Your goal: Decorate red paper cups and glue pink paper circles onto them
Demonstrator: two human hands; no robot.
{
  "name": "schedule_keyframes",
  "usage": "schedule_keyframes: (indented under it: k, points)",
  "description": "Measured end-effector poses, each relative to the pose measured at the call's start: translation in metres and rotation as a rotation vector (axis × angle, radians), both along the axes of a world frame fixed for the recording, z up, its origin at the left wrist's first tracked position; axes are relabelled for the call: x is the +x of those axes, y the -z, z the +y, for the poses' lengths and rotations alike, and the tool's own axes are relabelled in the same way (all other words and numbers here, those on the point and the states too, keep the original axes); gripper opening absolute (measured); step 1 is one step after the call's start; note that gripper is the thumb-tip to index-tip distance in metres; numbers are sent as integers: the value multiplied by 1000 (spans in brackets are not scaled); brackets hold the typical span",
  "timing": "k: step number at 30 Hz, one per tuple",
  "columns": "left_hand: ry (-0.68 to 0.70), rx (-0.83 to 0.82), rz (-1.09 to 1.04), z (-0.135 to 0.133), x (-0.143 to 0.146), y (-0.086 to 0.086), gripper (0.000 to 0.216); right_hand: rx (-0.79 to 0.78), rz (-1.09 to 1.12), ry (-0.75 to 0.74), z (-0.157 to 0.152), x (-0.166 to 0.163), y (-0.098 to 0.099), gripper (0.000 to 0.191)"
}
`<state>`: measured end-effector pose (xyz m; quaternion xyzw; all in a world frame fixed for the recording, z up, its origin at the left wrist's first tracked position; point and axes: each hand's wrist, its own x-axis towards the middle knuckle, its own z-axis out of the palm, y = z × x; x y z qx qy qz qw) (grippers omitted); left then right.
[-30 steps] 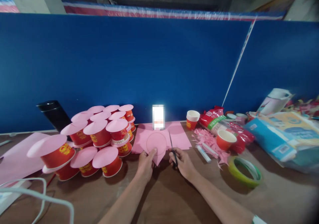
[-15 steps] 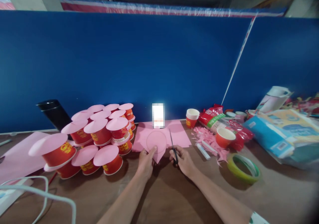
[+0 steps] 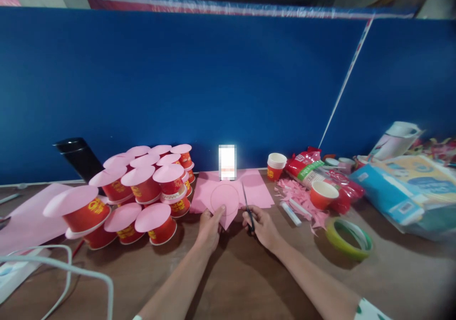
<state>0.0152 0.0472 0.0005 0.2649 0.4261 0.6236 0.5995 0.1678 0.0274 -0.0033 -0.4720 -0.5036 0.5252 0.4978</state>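
Between thumb and fingers, my left hand [image 3: 211,225] grips a piece of pink paper [image 3: 224,199] that has a circle drawn on it and a pointed lower corner. My right hand [image 3: 261,225] is closed around black-handled scissors [image 3: 249,211]. Their blades point away from me, along the right side of the held paper; whether they touch it I cannot tell. More pink sheets [image 3: 258,192] lie flat on the table behind and beneath my hands. A bright blurred phone-like rectangle [image 3: 227,162] stands upright at the back of those sheets.
Red paper cups topped with pink discs [image 3: 153,215] crowd the left, near a black flask [image 3: 76,156] and white cable [image 3: 89,273]. At right are stacked cups [image 3: 276,166], pink scraps [image 3: 295,196], a single cup [image 3: 323,194], green tape [image 3: 349,239] and a blue package [image 3: 388,192].
The view has shifted slightly, moving the table's things a little up or sideways in the picture. Both hands keep their holds on the paper and scissors.
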Motion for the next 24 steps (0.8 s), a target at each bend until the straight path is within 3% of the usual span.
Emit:
schedule_keyframes:
  k: [24]
  points:
    - [-33, -19, -31, 1, 0, 0, 42, -10, 12, -13, 0, 0, -1, 46]
